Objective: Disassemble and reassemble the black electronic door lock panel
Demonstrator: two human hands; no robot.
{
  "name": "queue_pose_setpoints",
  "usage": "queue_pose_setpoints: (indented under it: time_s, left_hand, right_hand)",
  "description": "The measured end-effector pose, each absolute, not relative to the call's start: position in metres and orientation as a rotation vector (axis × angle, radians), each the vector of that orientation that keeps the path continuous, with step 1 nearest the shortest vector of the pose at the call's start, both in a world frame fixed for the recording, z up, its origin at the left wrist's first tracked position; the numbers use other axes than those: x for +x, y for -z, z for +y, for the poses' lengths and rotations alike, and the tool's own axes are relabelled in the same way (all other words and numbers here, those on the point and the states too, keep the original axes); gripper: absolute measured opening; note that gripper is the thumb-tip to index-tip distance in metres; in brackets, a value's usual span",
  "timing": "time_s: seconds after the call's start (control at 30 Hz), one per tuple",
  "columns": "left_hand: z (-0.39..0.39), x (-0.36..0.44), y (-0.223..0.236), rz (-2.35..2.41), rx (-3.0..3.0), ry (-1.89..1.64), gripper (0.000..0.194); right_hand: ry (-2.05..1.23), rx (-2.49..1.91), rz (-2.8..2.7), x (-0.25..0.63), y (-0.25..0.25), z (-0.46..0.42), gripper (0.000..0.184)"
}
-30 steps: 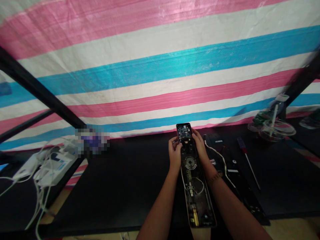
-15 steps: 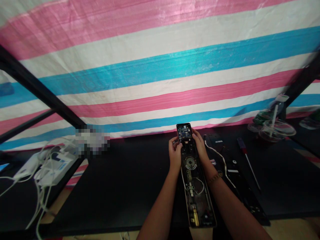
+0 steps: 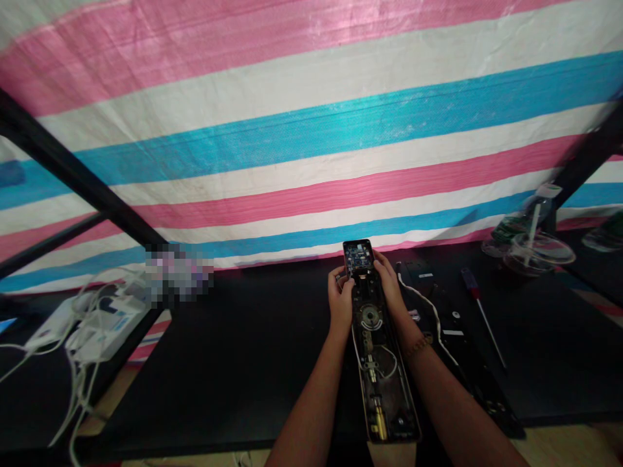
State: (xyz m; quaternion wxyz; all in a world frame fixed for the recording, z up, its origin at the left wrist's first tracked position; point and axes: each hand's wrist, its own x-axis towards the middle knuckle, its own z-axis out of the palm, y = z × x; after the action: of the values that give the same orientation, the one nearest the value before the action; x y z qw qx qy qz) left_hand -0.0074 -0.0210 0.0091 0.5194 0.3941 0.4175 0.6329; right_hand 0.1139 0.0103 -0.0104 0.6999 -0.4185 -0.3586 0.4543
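Observation:
A long, narrow smart door lock housing lies with its inside facing up, its lower end at the table's front edge. A blue circuit board fills its top end. Below the board are a round metal part, thin white wires and a brass-coloured cylinder. My left hand grips the housing's left side just under the board, thumb on the rim. My right hand is closed around the right side at the same height; its fingertips are partly hidden.
Right of my arm, a white cable runs over a dark panel and small parts. Farther right lie a screwdriver and a clear plastic cup. White cables and a power strip are at left; a striped sheet hangs behind.

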Motion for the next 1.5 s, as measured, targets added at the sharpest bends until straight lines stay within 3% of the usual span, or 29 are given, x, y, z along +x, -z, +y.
queue_pose_setpoints:
  time_s: [1.5]
  left_hand:
    - [-0.018, -0.007, -0.008, 1.068, 0.925, -1.491, 0.034]
  right_hand:
    - [-1.026, -0.997, -0.771, 0.116, 0.018, 0.018, 0.047]
